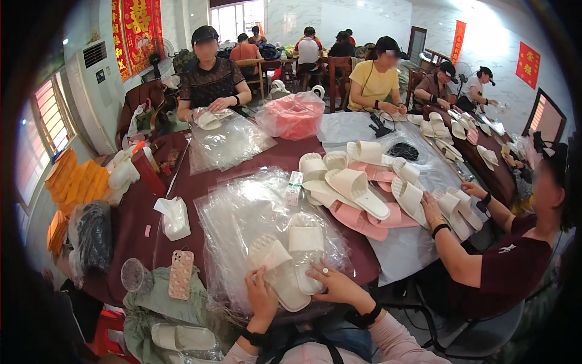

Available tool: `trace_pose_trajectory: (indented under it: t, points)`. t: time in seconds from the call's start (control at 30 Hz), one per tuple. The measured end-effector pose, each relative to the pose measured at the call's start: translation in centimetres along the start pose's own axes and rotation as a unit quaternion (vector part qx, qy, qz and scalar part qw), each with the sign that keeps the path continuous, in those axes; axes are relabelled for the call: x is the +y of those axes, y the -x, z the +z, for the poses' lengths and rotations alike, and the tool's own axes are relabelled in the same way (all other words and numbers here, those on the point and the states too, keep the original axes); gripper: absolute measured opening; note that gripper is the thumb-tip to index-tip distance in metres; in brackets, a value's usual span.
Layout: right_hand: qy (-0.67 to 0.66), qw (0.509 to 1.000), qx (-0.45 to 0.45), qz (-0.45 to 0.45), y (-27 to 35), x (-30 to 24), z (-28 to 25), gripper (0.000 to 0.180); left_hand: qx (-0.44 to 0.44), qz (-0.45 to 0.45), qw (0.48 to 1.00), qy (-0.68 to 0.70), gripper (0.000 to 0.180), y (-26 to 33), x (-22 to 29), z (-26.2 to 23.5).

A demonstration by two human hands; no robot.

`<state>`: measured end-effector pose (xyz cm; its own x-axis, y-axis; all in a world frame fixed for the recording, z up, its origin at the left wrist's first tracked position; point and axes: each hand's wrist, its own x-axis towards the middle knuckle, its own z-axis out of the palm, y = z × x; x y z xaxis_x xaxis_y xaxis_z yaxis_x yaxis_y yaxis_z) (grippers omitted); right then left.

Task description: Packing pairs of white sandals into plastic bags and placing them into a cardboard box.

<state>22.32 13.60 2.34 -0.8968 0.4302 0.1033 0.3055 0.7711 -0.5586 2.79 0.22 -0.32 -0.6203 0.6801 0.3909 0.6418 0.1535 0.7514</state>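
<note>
A dark red cloth [136, 227] covers the table, and a pale plastic sheet [394, 264] spreads over its right part. Behind stand white marbled walls [357, 23] hung with red banners [528, 65], and more people sit at tables farther back.

The left hand [261, 294] is half curled, its fingertips on the outer side of the left cream slipper [280, 276]. The right hand [332, 283] is spread wider, its fingers lying over the heel end of the right cream slipper [306, 246]. With the undersides hidden, I cannot tell whether either hand truly grips.

These two slippers lie side by side, toes away from the wearer, on one stack of clear plastic bags [227, 218]. One small white-and-green box [294, 188] is just beyond them. To the left are one tissue pack [176, 219], one patterned phone [181, 275] and one clear cup [137, 275], the phone lying on a green cloth [160, 309]. Past the bags, cream and pink slippers [357, 194] overlap too much to count. Three co-workers are close by: one in a dark patterned top [213, 85], one in yellow [373, 85], one in maroon [506, 267].
</note>
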Motion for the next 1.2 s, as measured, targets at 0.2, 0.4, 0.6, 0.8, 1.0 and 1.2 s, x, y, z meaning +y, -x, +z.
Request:
trace_pose_trajectory:
  t: [0.2,0.4,0.6,0.8,1.0,1.2]
  points:
    - [-0.038,0.998,0.057,0.015,0.7,0.9,-1.1,0.063,0.027,0.045,0.998,-0.022,0.048,0.1,-0.1,0.6]
    - [-0.035,0.982,0.075,0.168,0.3,0.5,-0.4,0.056,0.021,0.055,0.998,-0.027,0.049,0.3,-0.3,0.5]
    - [-0.01,0.992,0.122,0.009,-1.3,0.4,0.6,0.053,0.026,0.056,0.998,-0.014,0.049,0.2,0.0,0.3]
    - [-0.029,0.995,0.093,0.016,-1.5,1.7,0.0,0.051,0.037,0.062,0.997,-0.035,0.047,0.4,-0.1,0.7]
    - [0.052,0.984,0.132,0.103,-2.3,1.4,1.0,0.045,0.037,0.051,0.998,-0.021,0.048,0.6,-0.3,0.9]
    - [0.151,0.955,0.249,0.055,-3.9,1.5,1.9,0.033,0.032,0.07,0.997,-0.028,0.052,0.1,0.4,0.5]
